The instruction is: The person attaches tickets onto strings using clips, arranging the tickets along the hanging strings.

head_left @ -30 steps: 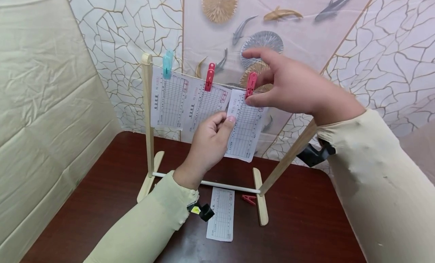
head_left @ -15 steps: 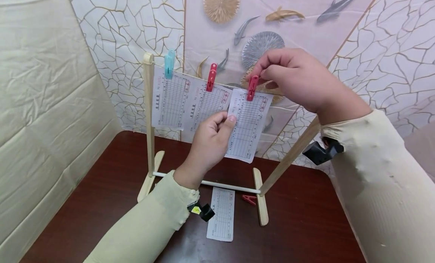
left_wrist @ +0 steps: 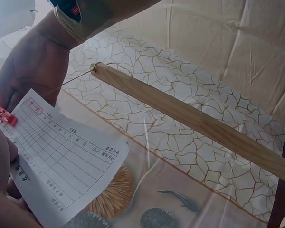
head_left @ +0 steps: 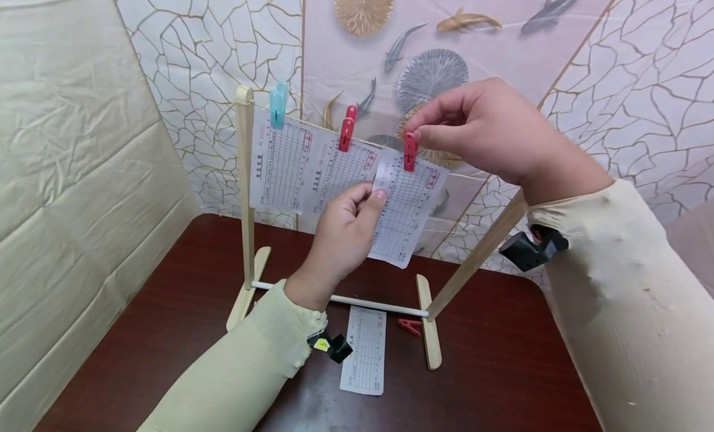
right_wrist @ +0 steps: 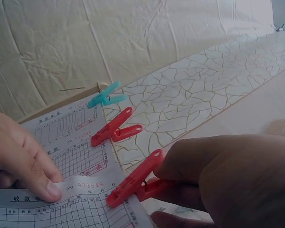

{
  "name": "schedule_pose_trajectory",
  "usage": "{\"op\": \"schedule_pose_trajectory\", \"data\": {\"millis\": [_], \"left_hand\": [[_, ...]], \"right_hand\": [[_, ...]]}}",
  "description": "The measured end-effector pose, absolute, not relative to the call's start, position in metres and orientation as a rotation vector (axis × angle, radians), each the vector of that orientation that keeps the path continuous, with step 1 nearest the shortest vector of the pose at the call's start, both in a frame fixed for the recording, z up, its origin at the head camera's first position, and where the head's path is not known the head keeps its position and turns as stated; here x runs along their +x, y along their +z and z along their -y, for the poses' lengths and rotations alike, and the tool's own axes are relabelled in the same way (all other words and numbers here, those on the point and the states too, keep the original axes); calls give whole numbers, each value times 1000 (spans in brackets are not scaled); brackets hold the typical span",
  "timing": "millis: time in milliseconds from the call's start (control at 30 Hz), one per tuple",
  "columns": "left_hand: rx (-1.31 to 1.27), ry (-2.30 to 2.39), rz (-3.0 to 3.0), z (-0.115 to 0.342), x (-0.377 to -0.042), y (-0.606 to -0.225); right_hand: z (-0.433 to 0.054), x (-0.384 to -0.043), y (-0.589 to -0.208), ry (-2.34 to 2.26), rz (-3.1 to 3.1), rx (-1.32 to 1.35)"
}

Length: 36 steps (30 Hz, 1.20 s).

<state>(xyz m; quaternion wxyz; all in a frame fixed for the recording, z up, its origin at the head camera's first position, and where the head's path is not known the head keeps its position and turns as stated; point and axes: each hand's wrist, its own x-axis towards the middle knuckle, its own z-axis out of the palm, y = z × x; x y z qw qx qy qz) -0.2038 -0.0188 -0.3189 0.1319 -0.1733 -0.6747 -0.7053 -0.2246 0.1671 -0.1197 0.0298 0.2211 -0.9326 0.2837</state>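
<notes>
My left hand [head_left: 348, 233] pinches the left edge of a printed receipt slip [head_left: 406, 215] between thumb and fingers. Along the slip's top edge sits a red clothespin [head_left: 409, 152], its upper end pinched by my right hand [head_left: 480, 131]. In the right wrist view that clothespin [right_wrist: 135, 183] has its nose over the slip's edge, with the thumb and fingers at its handles. Two more slips [head_left: 279, 165] hang to the left on a thin string, one under a teal clothespin [head_left: 277, 106], the other under a second red clothespin [head_left: 346, 129].
A wooden stand with a left post [head_left: 245, 190], a right post [head_left: 480, 258] and a white lower rod [head_left: 379, 306] carries the string. On the dark table [head_left: 491, 357] lie another slip [head_left: 364, 351] and a loose red clothespin [head_left: 409, 326]. Patterned cloth hangs behind.
My right hand's spread fingers have closed on the clothespin's end, and the clothespin has tilted and shifted slightly down. The slip's top has bent a little; my left hand stays in place.
</notes>
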Motion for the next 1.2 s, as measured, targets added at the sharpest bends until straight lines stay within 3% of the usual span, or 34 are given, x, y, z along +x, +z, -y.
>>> {"op": "schedule_pose_trajectory", "data": {"millis": [733, 1200], "left_hand": [[-550, -2154, 1902, 21, -203, -323], [-556, -2127, 1976, 22, -208, -339]], "right_hand": [[-171, -222, -120, 886, 2826, 890], [-177, -191, -145, 635, 2487, 624]]}}
